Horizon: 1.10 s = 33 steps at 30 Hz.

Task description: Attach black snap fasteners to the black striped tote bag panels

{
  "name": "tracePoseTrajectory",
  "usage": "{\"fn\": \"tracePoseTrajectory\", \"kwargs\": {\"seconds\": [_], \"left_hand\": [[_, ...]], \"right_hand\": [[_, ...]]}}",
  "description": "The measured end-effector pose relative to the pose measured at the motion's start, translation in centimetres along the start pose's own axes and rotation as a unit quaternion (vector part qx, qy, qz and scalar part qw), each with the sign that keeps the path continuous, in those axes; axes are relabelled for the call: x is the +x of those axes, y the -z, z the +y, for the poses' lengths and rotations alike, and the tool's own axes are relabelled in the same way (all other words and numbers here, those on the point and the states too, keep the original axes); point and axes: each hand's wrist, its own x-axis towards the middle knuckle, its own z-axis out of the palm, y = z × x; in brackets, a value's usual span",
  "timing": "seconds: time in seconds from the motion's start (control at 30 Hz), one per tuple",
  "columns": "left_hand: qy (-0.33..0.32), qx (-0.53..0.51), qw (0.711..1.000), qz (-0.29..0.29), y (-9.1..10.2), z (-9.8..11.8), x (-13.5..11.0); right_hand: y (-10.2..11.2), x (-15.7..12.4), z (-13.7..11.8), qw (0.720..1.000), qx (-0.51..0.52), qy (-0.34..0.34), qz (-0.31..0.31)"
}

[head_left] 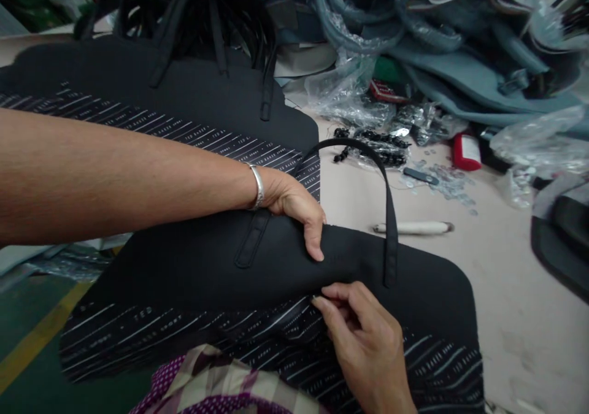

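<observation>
A black bag panel (pixel 193 260) with a handle (pixel 389 205) and a striped, lettered lining lies across the table's near edge and my lap. My left hand (pixel 299 208), with a silver bangle at the wrist, grips the panel's top edge. Its thumb presses on the front and its fingers are hidden behind. Below it, my right hand (pixel 363 328) is closed in a pinch at the seam between the black part and the striped lining (pixel 276 334). Something tiny and pale shows at those fingertips, too small to name.
Several similar black panels (pixel 294 119) with handles are stacked at the back left. Blue-grey bag pieces (pixel 464 76) and clear plastic heap up behind. On the table are a white marker-like stick (pixel 414 227), a red-and-white container (pixel 466 152), small clear discs (pixel 448 184) and a dark flat tool (pixel 420 176).
</observation>
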Motion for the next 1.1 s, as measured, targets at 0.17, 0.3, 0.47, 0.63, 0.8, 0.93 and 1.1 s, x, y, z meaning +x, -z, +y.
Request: {"fn": "tracePoseTrajectory", "kwargs": {"seconds": [0.17, 0.3, 0.47, 0.63, 0.8, 0.93, 1.1], "left_hand": [[-0.009, -0.047, 0.998, 0.033, -0.9, -1.6, -0.6], [-0.026, -0.068, 0.996, 0.052, -1.4, -2.0, -0.7], [-0.049, -0.057, 0.997, 0.011, -1.2, -2.2, -0.5], [-0.065, -0.044, 0.997, 0.028, -1.1, -2.2, -0.6], [-0.065, -0.042, 0.996, 0.04, -1.6, -2.1, -0.9], [-0.036, -0.054, 0.997, 0.051, -1.8, -1.9, -0.9], [-0.065, -0.031, 0.996, 0.049, -1.7, -2.0, -0.7]], "right_hand": [[-0.1, -0.7, -0.1, 0.999, 0.003, 0.044, 0.001], [-0.2, -1.1, 0.0, 0.998, 0.006, 0.058, 0.008], [0.2, -0.9, -0.2, 0.998, 0.031, 0.053, -0.013], [0.6, -0.5, -0.3, 0.998, 0.04, 0.02, -0.049], [1.0, 0.3, -0.5, 0.997, 0.024, -0.016, -0.077], [1.1, 0.7, -0.5, 0.997, -0.002, -0.038, -0.074], [0.4, 0.9, -0.4, 0.998, -0.049, 0.002, -0.027]]}}
